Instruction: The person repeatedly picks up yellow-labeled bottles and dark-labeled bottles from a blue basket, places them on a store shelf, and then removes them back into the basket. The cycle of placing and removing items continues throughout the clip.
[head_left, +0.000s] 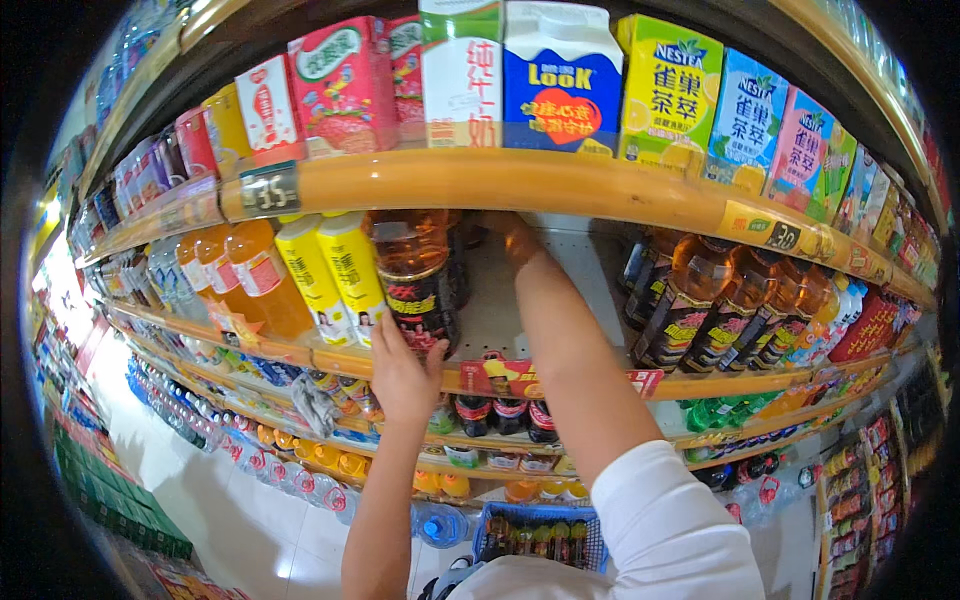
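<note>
My left hand (405, 371) holds the lower part of a large plastic bottle (414, 289) of amber drink with a black label, its thumb and fingers on either side near the base. The bottle stands upright on the shelf (491, 330), beside two yellow-and-white bottles (345, 274). Reaching deep under the upper ledge is my right hand (504, 227), dim and mostly hidden, so its fingers and anything in them do not show. Farther right on the same shelf stand several similar black-labelled bottles (694, 300).
Above my hands runs the orange shelf edge (480, 180), carrying drink cartons (562, 82). A red promotional strip (487, 379) lines the lower edge. On the floor below me sits a blue plastic basket (604, 536) with several bottles inside. Water jugs (442, 523) stand beside it.
</note>
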